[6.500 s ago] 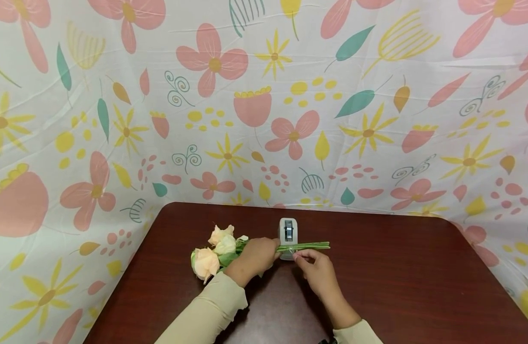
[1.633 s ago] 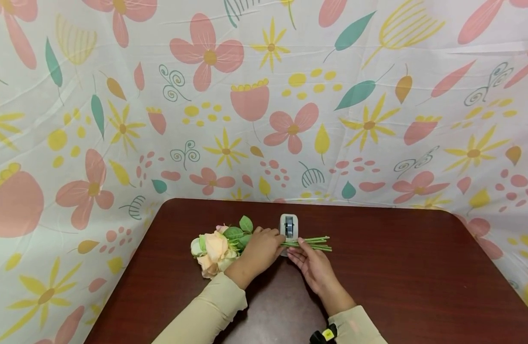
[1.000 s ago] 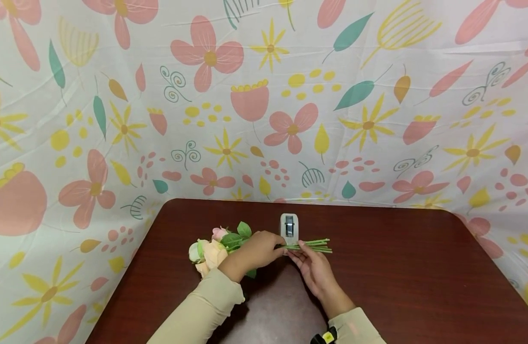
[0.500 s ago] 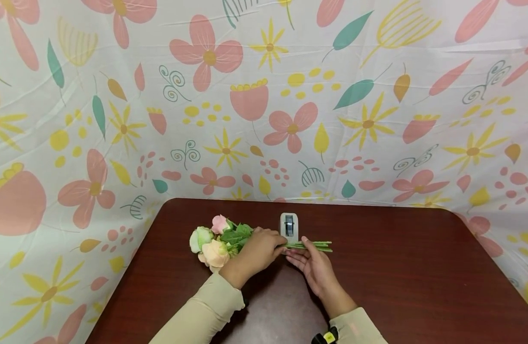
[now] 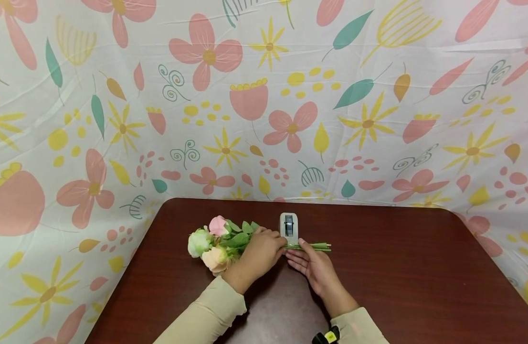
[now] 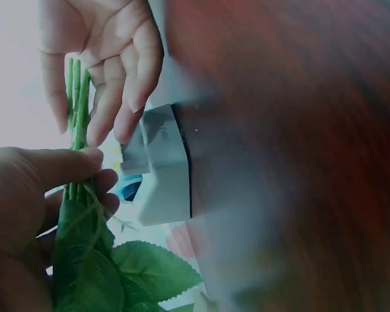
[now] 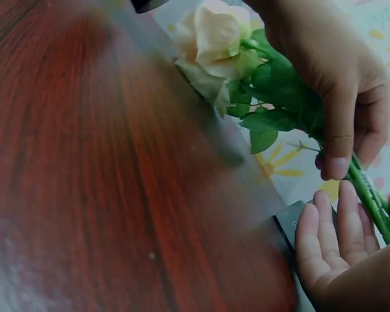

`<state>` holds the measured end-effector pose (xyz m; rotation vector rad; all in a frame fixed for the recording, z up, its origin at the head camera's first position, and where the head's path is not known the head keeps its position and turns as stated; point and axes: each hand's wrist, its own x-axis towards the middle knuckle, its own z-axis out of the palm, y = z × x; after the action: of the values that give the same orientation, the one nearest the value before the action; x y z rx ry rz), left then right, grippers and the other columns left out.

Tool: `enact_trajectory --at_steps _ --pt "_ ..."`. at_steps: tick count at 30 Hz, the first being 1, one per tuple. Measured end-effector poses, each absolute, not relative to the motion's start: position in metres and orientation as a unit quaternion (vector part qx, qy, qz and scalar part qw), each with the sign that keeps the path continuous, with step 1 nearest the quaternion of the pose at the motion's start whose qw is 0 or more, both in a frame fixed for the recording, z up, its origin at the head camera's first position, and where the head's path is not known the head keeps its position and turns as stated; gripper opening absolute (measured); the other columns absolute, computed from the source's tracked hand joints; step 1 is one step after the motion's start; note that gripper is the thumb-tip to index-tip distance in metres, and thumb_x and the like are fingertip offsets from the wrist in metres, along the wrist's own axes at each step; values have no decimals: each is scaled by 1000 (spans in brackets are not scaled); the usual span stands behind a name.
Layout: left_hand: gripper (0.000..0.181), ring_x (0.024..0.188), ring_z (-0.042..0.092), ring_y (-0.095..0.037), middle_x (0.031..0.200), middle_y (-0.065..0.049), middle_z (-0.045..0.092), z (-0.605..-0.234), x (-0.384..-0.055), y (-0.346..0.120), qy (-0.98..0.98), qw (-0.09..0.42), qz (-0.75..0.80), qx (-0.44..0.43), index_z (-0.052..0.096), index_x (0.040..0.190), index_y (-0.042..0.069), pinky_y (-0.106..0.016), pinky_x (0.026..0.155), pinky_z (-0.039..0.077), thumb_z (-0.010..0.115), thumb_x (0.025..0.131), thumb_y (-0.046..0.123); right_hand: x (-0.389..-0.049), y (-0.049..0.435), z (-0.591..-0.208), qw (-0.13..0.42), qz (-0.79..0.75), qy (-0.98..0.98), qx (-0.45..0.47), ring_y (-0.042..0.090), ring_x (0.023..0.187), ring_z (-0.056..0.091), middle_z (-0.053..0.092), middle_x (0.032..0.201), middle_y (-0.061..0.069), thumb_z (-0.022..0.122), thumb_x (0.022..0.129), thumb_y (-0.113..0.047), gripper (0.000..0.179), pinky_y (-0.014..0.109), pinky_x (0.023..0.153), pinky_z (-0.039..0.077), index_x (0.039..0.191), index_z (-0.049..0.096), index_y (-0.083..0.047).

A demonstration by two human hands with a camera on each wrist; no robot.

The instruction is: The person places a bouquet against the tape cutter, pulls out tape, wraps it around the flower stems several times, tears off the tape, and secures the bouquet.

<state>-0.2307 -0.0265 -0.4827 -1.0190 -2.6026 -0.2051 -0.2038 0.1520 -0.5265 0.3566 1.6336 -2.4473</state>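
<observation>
A bouquet of roses (image 5: 216, 258) in pink, pale green and peach lies sideways over the table, blooms to the left. My left hand (image 5: 264, 251) grips its green stems just below the leaves, thumb on one side in the left wrist view. Closer to the stem ends (image 5: 323, 247), my right hand (image 5: 314, 270) holds the stems between thumb and forefinger, its other fingers loosely extended. Clear tape seems to shine on the stems (image 7: 364, 185) between the hands. Right behind the stems stands a white tape dispenser (image 5: 289, 225), its serrated edge visible in the left wrist view.
The dark red-brown table (image 5: 397, 277) reaches back to a white cloth (image 5: 264, 186) printed with flowers and leaves. A black strap with a yellow label (image 5: 328, 336) sits at my right wrist.
Earlier my right fingertips pinched near the tape below the stems; now they hold the stems themselves. The bouquet has turned about its stems, bringing the pink and green roses into sight.
</observation>
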Motion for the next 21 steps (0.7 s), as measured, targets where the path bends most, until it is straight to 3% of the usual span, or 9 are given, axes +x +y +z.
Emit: enact_trajectory --at_steps 7,14,21 --pt "11 89 69 -13 97 6 72 -487 -229 -24 -914 184 -59 -357 73 103 22 -35 92 50 75 92 21 -205 155 -530 83 -836 532 102 22 103 74 76 101 14 57 103 -19 21 39 94 57 107 64 1" --pt "20 93 69 -12 101 4 69 -487 -229 -23 -925 153 -64 -343 71 112 20 -36 92 51 74 92 21 -203 156 -529 80 -843 525 86 19 104 73 77 98 8 54 104 -14 23 37 97 55 111 65 5" --pt "8 76 63 -10 82 6 67 -475 -230 -22 -938 77 -122 -315 67 93 18 -32 75 43 70 94 26 -202 157 -530 78 -840 533 67 15 101 73 78 95 3 54 103 -13 19 36 98 55 109 68 -1"
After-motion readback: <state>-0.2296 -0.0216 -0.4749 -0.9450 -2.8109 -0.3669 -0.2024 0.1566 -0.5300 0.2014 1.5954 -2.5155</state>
